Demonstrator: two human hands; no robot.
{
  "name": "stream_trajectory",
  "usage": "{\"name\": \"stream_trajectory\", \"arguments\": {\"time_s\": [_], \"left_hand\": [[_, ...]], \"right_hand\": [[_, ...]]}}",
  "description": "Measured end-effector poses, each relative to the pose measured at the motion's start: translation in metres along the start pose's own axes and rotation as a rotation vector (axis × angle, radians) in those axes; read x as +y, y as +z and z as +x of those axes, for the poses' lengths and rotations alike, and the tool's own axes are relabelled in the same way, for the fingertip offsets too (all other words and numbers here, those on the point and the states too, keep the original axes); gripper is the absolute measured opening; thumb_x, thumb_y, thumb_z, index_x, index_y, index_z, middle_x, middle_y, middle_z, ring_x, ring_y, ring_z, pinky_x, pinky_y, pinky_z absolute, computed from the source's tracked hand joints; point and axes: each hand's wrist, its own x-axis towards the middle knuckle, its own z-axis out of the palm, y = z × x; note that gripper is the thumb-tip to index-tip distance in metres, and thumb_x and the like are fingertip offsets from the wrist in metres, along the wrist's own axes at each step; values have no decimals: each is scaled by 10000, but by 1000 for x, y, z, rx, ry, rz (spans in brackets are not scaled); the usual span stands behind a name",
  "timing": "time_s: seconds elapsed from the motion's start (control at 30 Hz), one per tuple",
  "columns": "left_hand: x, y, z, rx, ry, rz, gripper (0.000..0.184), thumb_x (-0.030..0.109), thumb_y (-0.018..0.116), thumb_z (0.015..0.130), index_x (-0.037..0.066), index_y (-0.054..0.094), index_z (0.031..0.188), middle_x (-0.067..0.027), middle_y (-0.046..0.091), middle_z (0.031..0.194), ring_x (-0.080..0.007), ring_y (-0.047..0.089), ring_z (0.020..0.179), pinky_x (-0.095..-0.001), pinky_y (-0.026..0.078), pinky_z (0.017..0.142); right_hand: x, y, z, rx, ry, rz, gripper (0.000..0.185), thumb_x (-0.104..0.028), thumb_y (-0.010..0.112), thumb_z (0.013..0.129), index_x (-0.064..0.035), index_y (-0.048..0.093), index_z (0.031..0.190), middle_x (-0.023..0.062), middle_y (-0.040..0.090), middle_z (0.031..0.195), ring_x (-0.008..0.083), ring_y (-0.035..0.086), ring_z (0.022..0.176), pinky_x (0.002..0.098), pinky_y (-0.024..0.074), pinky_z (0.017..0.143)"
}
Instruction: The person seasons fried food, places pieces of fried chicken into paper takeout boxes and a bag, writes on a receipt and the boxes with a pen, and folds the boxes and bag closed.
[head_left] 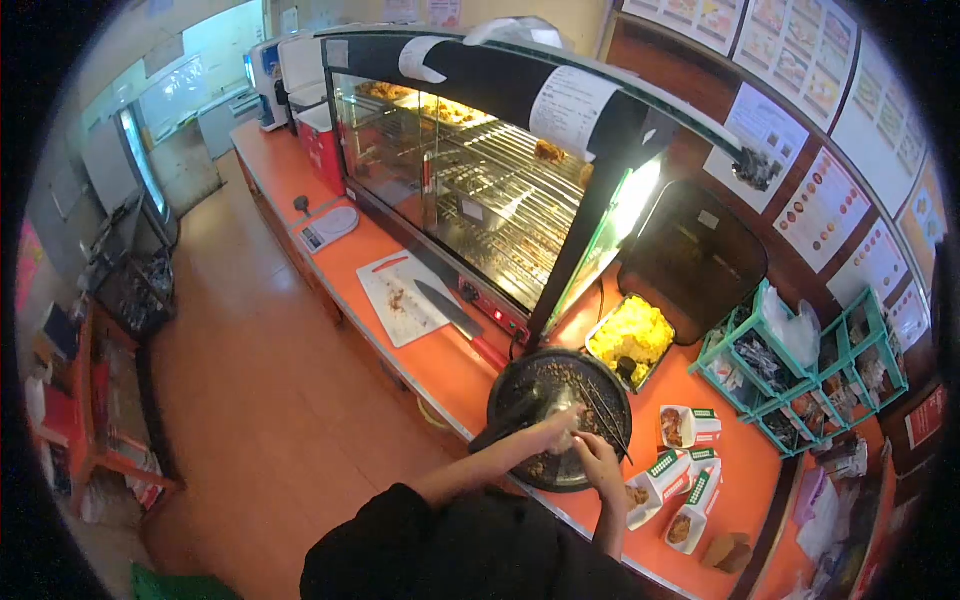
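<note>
My left hand (556,431) and my right hand (596,461) meet over a large round black bowl (505,397) with brown crumbs inside. The fingers of both hands look closed around something pale and see-through, perhaps thin plastic, too blurred to name. Thin dark tongs or sticks (606,415) lean on the bowl's right side. Beside my right hand are several white and green paper boxes (655,488) with fried chicken pieces (679,529) in them. A metal tray (650,376) of yellow food, with a dark-handled utensil (627,369) in it, sits behind the bowl.
A lit glass warming cabinet (500,200) stands along the orange counter (745,470). Left of the bowl, a large red-handled knife (455,312) lies partly over a white cutting board (400,318). Farther back is a kitchen scale (328,229). Green baskets (770,370) of packets stand at right.
</note>
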Motion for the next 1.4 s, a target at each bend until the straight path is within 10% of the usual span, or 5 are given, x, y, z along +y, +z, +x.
{"name": "stream_trajectory", "arguments": {"time_s": [0.2,0.37,0.67,1.07,1.4], "left_hand": [[60,-54,-37,29,609,813,418,347,599,854,18,679,609,-105,658,593,-185,641,521,-355,516,514],[221,-85,-83,797,1374,479,148,128,475,945,16,557,998,-111,607,974,-218,584,954,-352,454,840],[407,-2,-148,339,2120,286,564,103,775,751,30,469,1219,-90,472,1207,-202,467,1139,-345,361,1014],[4,311,30,-836,1055,492,656,-57,601,710,18,470,1348,-149,494,1365,-266,459,1257,-363,329,1075],[-243,467,254,-611,746,990,698,-61,589,631,72,497,1310,-201,431,1279,-358,456,1221,-402,368,1045]], "right_hand": [[-6,-1,-5,514,199,-160,186,-151,635,881,21,609,813,53,610,691,122,526,513,277,442,515],[-3,6,-33,805,18,176,384,9,593,794,-58,531,1167,71,597,890,138,578,814,272,465,711],[66,-24,-102,1005,-37,14,304,4,582,860,-36,523,1156,87,576,997,151,592,871,287,510,703],[126,-168,-241,1316,305,85,109,-55,578,894,-15,640,975,77,632,727,130,611,622,266,497,588],[315,-357,-325,1093,507,-373,236,-206,645,840,-17,660,980,180,679,877,362,648,812,423,515,748]]}}
